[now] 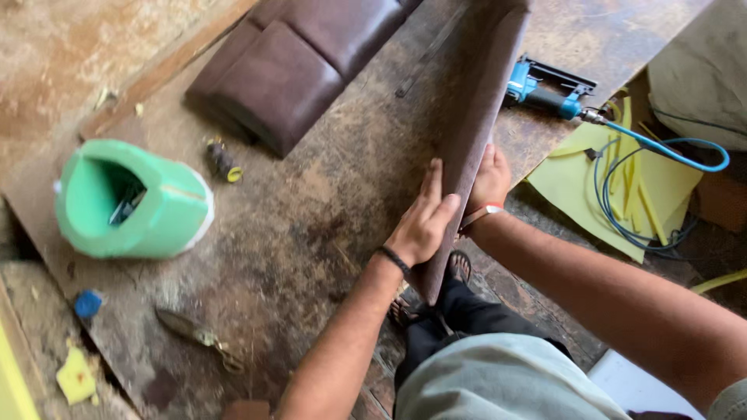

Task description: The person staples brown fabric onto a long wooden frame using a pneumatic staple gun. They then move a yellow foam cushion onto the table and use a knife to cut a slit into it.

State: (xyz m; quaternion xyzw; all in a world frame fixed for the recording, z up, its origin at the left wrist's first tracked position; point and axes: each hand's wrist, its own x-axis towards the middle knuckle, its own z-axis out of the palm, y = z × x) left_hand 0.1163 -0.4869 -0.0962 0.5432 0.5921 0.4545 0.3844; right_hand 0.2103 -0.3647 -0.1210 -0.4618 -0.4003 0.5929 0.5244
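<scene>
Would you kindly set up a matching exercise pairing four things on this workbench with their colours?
Things:
1. Panel held on edge by the left hand and right hand
2. Tub
3. Stapler
4. Foam sheet

Colours:
A. yellow
B. blue and black
C. brown
D. green

Pairs: 1-C, 2-D, 3-B, 4-A

Left hand [424, 222], right hand [489, 183] clasp upright brown panel [475, 101].
</scene>
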